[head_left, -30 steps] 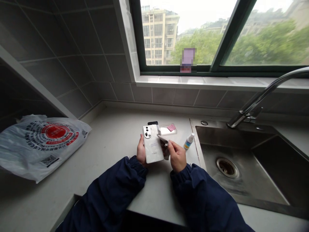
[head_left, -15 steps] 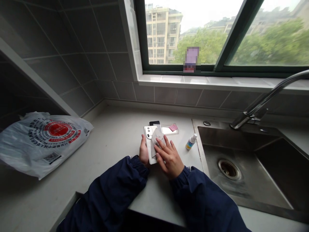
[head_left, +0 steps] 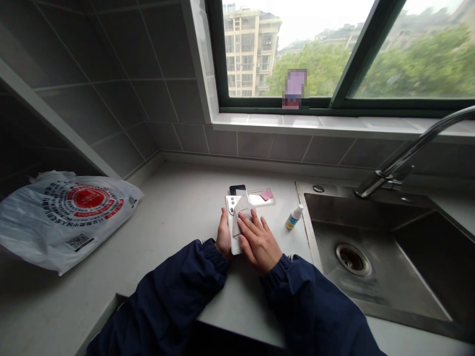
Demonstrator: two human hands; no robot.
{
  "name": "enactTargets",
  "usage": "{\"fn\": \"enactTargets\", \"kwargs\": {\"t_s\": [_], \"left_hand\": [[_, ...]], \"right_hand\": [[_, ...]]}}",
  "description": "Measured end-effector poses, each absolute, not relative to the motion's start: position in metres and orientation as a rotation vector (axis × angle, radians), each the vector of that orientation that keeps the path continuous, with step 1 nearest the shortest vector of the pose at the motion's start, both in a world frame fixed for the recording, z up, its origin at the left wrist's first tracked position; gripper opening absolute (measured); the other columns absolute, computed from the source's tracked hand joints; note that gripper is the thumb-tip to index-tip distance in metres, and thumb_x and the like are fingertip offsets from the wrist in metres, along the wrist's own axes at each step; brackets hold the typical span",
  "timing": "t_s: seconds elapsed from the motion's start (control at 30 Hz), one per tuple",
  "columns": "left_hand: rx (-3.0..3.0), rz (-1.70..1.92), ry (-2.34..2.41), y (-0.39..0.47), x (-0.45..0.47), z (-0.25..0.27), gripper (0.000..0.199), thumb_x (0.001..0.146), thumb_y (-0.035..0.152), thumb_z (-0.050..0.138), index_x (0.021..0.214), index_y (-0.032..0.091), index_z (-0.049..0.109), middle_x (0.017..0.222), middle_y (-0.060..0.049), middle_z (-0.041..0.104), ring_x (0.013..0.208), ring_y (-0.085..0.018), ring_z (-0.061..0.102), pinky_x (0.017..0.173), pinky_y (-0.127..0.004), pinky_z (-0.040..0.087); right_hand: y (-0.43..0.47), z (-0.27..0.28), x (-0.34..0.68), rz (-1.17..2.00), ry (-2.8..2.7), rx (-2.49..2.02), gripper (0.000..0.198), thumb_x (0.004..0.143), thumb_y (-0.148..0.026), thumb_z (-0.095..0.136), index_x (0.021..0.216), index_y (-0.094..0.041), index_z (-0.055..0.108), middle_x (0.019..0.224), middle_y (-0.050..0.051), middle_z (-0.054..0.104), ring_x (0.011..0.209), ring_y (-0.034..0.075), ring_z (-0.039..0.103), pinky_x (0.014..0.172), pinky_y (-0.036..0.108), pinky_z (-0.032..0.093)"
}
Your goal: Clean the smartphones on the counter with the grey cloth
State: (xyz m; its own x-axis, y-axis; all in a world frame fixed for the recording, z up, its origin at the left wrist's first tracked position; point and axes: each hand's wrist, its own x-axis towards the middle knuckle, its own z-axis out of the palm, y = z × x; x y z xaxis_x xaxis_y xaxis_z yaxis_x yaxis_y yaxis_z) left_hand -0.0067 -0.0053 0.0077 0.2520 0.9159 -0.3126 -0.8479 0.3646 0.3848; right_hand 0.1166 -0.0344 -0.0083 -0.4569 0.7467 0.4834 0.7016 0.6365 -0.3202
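A white smartphone (head_left: 236, 247) lies back side up in my left hand (head_left: 223, 236), whose thumb runs along its left edge. Its camera lenses show at the top left corner. My right hand (head_left: 262, 245) presses a thin greyish-white cloth (head_left: 243, 207) against the phone's back, with the fingers laid nearly flat over it. The cloth covers much of the phone. Just beyond are a clear phone case (head_left: 254, 200) with a small pink piece (head_left: 266, 195) on it, and a flat black-and-white item (head_left: 237, 190), partly hidden. A small white-capped spray bottle (head_left: 294, 217) stands to the right.
A steel sink (head_left: 374, 232) with a chrome faucet (head_left: 386, 170) is set into the counter (head_left: 178, 207) on the right. At the far left lies a white plastic bag (head_left: 44, 232) with red print. A window sill (head_left: 256, 121) runs along the back wall.
The phone has shifted slightly to the right and tilted a little in my left hand. My right hand has slid the cloth a short way over its back.
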Motion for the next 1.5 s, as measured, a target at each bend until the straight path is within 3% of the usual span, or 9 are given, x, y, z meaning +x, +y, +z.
{"fn": "enactTargets", "kwargs": {"t_s": [0.3,0.6,0.73,0.8,0.93,1.07,1.13,1.27,1.5], "left_hand": [[0.111,1.259,0.557,-0.003,-0.009,0.005,0.071,0.099,0.06,0.029,0.139,0.008,0.055,0.119,-0.019,0.071,0.118,-0.033,0.065,0.112,-0.047,0.042],[0.144,1.274,0.669,0.005,-0.02,0.01,0.079,0.095,0.068,0.025,0.118,0.005,0.067,0.097,-0.02,0.074,0.096,-0.035,0.071,0.09,-0.051,0.055],[0.189,1.276,0.72,0.007,-0.024,0.014,0.083,0.094,0.07,0.023,0.104,0.004,0.071,0.084,-0.02,0.073,0.088,-0.034,0.071,0.082,-0.048,0.057],[0.228,1.276,0.695,0.007,-0.025,0.015,0.082,0.094,0.071,0.024,0.103,0.004,0.071,0.083,-0.019,0.073,0.087,-0.034,0.071,0.082,-0.047,0.057],[0.26,1.278,0.647,0.005,-0.021,0.014,0.082,0.091,0.073,0.029,0.107,0.004,0.07,0.089,-0.021,0.073,0.091,-0.035,0.071,0.084,-0.05,0.056],[0.262,1.256,0.602,0.003,-0.019,0.013,0.083,0.092,0.073,0.031,0.113,0.002,0.068,0.098,-0.023,0.073,0.103,-0.038,0.068,0.095,-0.05,0.052],[0.274,1.288,0.558,0.003,-0.018,0.014,0.082,0.093,0.071,0.031,0.119,0.002,0.066,0.105,-0.023,0.073,0.11,-0.038,0.067,0.101,-0.05,0.049],[0.318,1.297,0.455,0.004,-0.018,0.014,0.08,0.093,0.071,0.032,0.133,0.007,0.059,0.119,-0.021,0.071,0.118,-0.039,0.063,0.106,-0.054,0.045],[0.286,1.358,0.533,0.005,-0.02,0.014,0.077,0.093,0.069,0.036,0.139,0.01,0.056,0.126,-0.018,0.069,0.123,-0.037,0.06,0.109,-0.052,0.043]], "right_hand": [[-0.039,-0.002,0.115,0.136,-2.259,-1.049,0.046,0.098,-0.022,0.042,0.14,-0.012,0.057,0.15,0.011,0.05,0.149,0.035,0.03,0.115,0.061,0.035],[-0.039,-0.009,0.115,0.207,-2.24,-0.834,0.045,0.092,-0.035,0.063,0.132,-0.016,0.063,0.14,0.013,0.061,0.137,0.032,0.051,0.116,0.052,0.039],[-0.037,-0.011,0.116,0.197,-2.145,-0.713,0.032,0.096,-0.019,0.058,0.126,-0.021,0.068,0.133,0.007,0.067,0.133,0.027,0.056,0.113,0.044,0.044],[-0.038,-0.008,0.116,0.363,-2.022,-0.708,0.03,0.095,-0.015,0.056,0.119,-0.023,0.072,0.128,0.005,0.07,0.129,0.026,0.06,0.111,0.042,0.047],[-0.036,-0.004,0.116,1.038,-1.29,-0.904,0.015,0.085,-0.03,0.074,0.098,-0.023,0.079,0.104,0.005,0.078,0.105,0.027,0.072,0.101,0.04,0.053],[-0.026,-0.006,0.118,1.246,-0.889,-0.957,0.032,0.083,-0.051,0.073,0.091,-0.02,0.072,0.08,0.004,0.077,0.072,0.022,0.073,0.07,0.035,0.061],[-0.02,-0.007,0.119,1.347,-0.748,-0.928,0.034,0.079,-0.053,0.075,0.087,-0.021,0.067,0.076,0.003,0.075,0.065,0.02,0.072,0.063,0.033,0.06],[-0.016,-0.008,0.122,1.506,-0.521,-0.867,0.028,0.073,-0.041,0.078,0.083,-0.022,0.061,0.08,0.003,0.076,0.069,0.021,0.074,0.066,0.034,0.059],[-0.016,-0.001,0.127,1.684,-0.302,-0.808,0.015,0.085,-0.038,0.061,0.086,-0.022,0.063,0.087,0.006,0.078,0.079,0.023,0.075,0.074,0.036,0.058]]}}
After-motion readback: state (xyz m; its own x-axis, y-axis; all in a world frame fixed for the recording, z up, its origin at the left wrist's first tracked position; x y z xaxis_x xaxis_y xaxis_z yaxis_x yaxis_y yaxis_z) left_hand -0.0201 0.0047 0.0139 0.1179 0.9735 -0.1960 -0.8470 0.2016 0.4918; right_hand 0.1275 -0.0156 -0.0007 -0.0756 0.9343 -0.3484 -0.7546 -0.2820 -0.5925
